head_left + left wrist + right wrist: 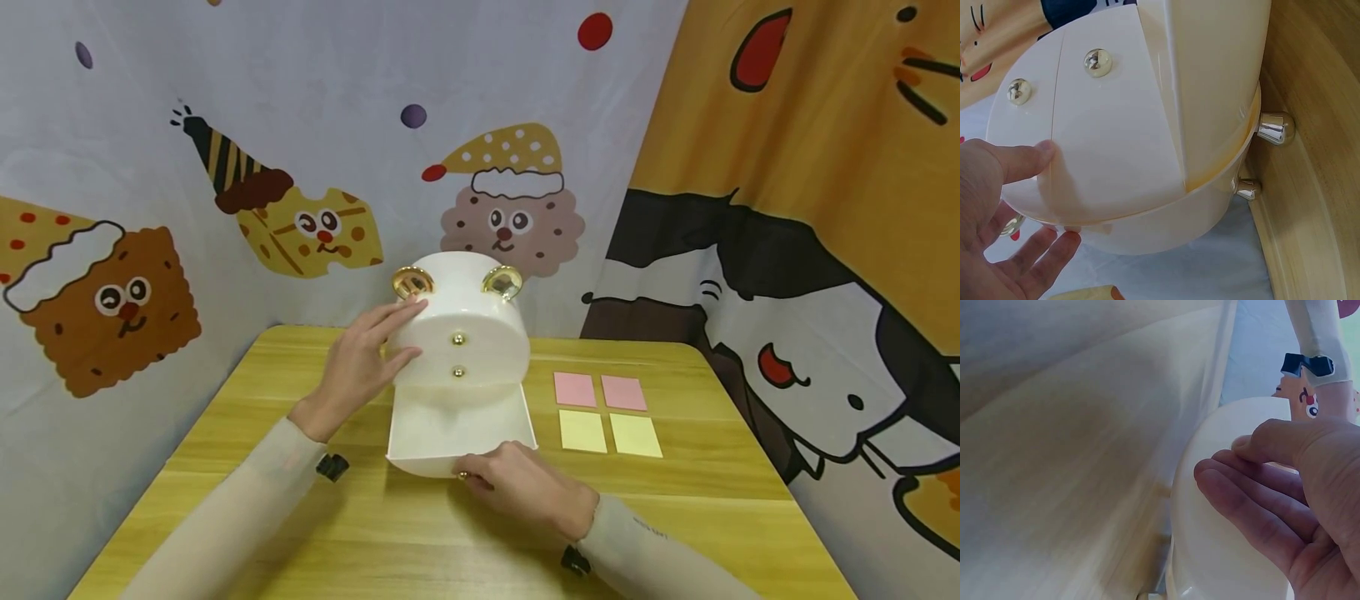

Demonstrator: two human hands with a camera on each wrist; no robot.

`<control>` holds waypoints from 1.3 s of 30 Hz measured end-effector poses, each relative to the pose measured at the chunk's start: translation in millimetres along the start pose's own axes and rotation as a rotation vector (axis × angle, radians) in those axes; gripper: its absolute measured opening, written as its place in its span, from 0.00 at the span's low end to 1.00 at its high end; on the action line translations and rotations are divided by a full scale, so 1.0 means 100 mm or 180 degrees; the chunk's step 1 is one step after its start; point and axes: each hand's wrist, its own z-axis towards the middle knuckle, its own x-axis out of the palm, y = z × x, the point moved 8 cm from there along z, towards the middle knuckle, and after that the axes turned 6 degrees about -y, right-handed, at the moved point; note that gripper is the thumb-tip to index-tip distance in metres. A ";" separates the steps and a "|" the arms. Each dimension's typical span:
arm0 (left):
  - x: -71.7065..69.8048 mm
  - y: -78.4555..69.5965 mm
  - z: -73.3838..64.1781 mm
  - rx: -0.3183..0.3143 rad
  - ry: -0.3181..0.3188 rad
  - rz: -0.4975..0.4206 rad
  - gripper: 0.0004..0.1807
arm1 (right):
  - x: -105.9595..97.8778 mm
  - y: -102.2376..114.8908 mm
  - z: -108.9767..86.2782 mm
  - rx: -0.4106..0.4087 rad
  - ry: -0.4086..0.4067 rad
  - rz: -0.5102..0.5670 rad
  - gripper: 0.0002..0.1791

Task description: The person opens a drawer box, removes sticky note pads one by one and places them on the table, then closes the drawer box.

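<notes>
A white, rounded desktop drawer box [459,283] with two gold ears stands on the table, its front carrying two gold knobs [458,339] one above the other. Its bottom drawer [427,429] is pulled far out toward me. My left hand [360,358] rests against the box's left side, fingers extended beneath the ear and thumb on the front face. In the left wrist view the thumb lies across the seam between two drawer fronts. My right hand [525,487] pinches the small gold knob [462,475] of the bottom drawer; that knob is hidden in the right wrist view.
Right of the box lie two pink sticky notes [575,389] and, nearer me, two yellow sticky notes [582,431]. The wooden table [300,533] ends against a cartoon-printed curtain [337,67] behind and at the sides.
</notes>
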 end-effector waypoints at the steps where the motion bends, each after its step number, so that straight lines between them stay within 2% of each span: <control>1: 0.00 0.00 0.00 -0.0003 0.0002 0.0001 0.45 | -0.01 -0.01 0.01 -0.0014 -0.0032 -0.0033 0.12; 5: 0.00 0.01 0.00 -0.0007 0.0007 0.0008 0.45 | -0.02 -0.03 0.03 -0.0060 -0.0106 -0.0123 0.13; 16: 0.01 0.01 -0.01 0.0023 -0.0028 -0.0006 0.45 | -0.02 -0.06 0.05 -0.0057 -0.0149 -0.0109 0.12; 39: 0.01 0.01 -0.01 0.0013 -0.0042 -0.0003 0.45 | -0.02 -0.18 0.11 0.0103 -0.0088 -0.0096 0.12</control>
